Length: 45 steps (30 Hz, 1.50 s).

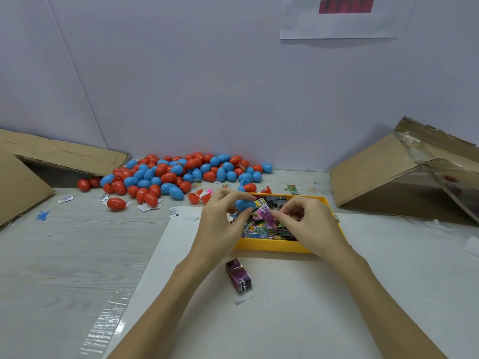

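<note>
My left hand (220,224) pinches the blue shell (244,204) steady; my right hand (307,222) pinches the purple packet (267,216), probably to stuff it.

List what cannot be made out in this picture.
Head view.
Too small: print on the purple packet.
Whole or half unclear: the blue egg, partly under the left hand.
Covered by the right hand: yellow tray's right front corner.
Cut by the frame edge: right cardboard box.

The eggs (166,174) are shiny, smooth plastic. The boxes (375,174) are rough brown cardboard. The yellow tray (272,246) is plastic.
</note>
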{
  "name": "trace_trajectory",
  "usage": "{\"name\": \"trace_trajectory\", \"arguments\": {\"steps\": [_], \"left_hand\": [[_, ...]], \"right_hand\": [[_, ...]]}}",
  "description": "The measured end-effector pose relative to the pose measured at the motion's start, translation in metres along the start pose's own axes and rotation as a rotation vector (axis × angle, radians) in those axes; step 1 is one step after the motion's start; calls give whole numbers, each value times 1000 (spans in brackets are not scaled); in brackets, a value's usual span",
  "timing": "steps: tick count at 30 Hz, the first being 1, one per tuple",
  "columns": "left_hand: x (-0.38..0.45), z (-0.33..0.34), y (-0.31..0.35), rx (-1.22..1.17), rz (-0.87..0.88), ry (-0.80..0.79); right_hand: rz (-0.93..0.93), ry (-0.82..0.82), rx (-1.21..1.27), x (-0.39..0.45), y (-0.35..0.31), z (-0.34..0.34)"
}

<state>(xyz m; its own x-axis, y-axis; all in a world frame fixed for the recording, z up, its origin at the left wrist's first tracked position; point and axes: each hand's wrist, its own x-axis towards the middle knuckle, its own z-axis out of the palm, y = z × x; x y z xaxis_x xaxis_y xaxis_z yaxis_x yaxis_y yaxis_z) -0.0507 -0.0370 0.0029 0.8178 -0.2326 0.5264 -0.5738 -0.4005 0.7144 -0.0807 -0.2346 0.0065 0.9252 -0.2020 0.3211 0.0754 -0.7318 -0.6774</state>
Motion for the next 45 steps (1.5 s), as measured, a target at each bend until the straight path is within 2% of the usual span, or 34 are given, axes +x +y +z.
{"name": "trace_trajectory", "arguments": {"steps": [11,14,18,22,30,34,36,40,43,45], "left_hand": [[-2,6,2,62,56,-59],[-3,9,-1,124,58,-80],[-5,14,-2,138,71,6],[-3,14,2,13,-41,27],[0,8,5,-170,-207,27],[1,6,6,-234,-194,41],[1,6,7,-240,-145,48],[2,5,7,-277,1,15],[2,5,7,-281,40,5],[2,5,7,-278,6,17]], "right_hand": [[-68,-60,-103,-2,-4,-2],[-41,-48,-51,-2,-4,0],[7,-45,165,0,-6,-2],[8,-107,324,-1,-11,-4],[6,-149,366,-4,-18,-5],[199,-184,602,-4,-24,-7],[312,-272,766,-4,-25,-9],[380,-460,1083,-5,-22,-13],[443,-445,1210,-2,-19,-14],[441,-398,1220,-1,-18,-14]]}}
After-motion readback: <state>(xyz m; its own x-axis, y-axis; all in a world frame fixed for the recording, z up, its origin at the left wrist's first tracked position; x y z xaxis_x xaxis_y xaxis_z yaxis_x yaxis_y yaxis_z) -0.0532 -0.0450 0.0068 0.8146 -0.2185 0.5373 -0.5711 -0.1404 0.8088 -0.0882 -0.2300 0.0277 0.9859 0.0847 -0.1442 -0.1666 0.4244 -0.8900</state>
